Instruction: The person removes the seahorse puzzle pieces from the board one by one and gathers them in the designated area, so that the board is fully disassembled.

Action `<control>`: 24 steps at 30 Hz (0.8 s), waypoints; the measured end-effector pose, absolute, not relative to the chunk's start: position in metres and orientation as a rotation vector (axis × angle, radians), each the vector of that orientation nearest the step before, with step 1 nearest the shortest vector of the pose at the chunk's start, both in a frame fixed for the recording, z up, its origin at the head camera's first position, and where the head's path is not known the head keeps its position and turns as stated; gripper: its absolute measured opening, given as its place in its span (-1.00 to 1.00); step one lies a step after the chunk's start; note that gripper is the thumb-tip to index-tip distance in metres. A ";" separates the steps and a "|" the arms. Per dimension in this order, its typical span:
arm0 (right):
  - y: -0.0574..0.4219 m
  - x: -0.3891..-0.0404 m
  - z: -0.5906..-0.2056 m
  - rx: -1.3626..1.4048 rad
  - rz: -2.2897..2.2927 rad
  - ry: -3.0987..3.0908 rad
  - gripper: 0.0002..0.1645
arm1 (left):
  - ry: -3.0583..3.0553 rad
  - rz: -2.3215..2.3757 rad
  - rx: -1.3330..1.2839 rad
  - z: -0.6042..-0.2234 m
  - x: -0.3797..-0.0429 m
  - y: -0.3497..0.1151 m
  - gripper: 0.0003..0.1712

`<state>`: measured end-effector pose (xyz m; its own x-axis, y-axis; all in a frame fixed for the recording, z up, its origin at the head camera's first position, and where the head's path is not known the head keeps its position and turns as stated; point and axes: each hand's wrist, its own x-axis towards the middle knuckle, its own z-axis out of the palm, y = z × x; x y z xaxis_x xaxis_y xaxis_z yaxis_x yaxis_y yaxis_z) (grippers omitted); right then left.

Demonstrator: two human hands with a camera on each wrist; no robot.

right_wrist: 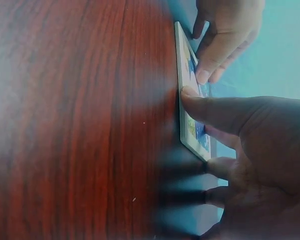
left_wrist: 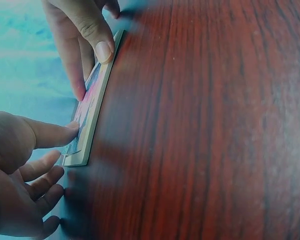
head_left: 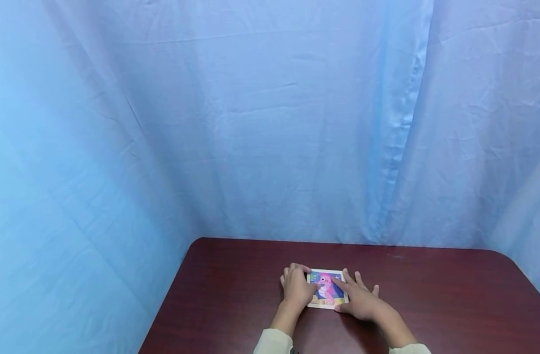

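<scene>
A small square board with a pink seahorse picture inside a pale raised rim lies flat on the dark red table. At its left side, my left hand grips the edge, the thumb on the picture and the index finger by the far left corner. My right hand is spread over the right side. Its index finger touches the picture, and the thumb rests on the near rim. From the left wrist view, the board's rim sits low against the wood, with the picture partly hidden by fingers.
Dark red wood-grain tabletop surrounds the board, its rounded far corners visible. Light blue curtains hang behind the table and along both sides. Pale sleeves cover the forearms at the bottom edge.
</scene>
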<state>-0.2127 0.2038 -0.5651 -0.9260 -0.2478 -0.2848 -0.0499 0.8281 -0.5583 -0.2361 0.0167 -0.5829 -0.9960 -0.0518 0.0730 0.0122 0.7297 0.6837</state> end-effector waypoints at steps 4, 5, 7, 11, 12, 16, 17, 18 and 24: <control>0.197 -0.212 -0.561 -0.225 -0.722 2.683 -0.01 | -2.841 -1.110 0.019 -0.582 -0.237 0.016 -0.62; 0.196 -0.212 -0.560 -0.224 -0.704 2.681 -0.02 | -2.843 -1.106 0.017 -0.582 -0.237 0.016 -0.62; 0.193 -0.211 -0.559 -0.229 -0.680 2.674 -0.07 | -2.847 -1.108 0.012 -0.582 -0.236 0.015 -0.62; 0.191 -0.209 -0.559 -0.222 -0.654 2.663 -0.14 | -2.845 -1.144 0.005 -0.584 -0.237 0.015 -0.64; 0.191 -0.209 -0.560 -0.217 -0.655 2.662 -0.15 | -2.840 -1.151 0.000 -0.585 -0.238 0.014 -0.65; 0.191 -0.208 -0.560 -0.203 -0.656 2.664 -0.15 | -2.806 -1.202 -0.008 -0.586 -0.242 0.012 -0.71; 0.191 -0.208 -0.559 -0.201 -0.659 2.665 -0.15 | -2.796 -1.216 -0.007 -0.586 -0.243 0.011 -0.73; 0.190 -0.209 -0.559 -0.200 -0.664 2.665 -0.15 | -2.786 -1.230 -0.005 -0.585 -0.244 0.010 -0.76; 0.191 -0.210 -0.557 -0.201 -0.696 2.651 -0.13 | -2.757 -1.334 0.020 -0.583 -0.247 0.010 -0.83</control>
<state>-0.2097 0.1906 -0.5572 -0.9134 -0.2328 -0.3339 -0.0388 0.8664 -0.4979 -0.2469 0.0098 -0.5825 -0.9968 -0.0457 0.0649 0.0225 0.6213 0.7832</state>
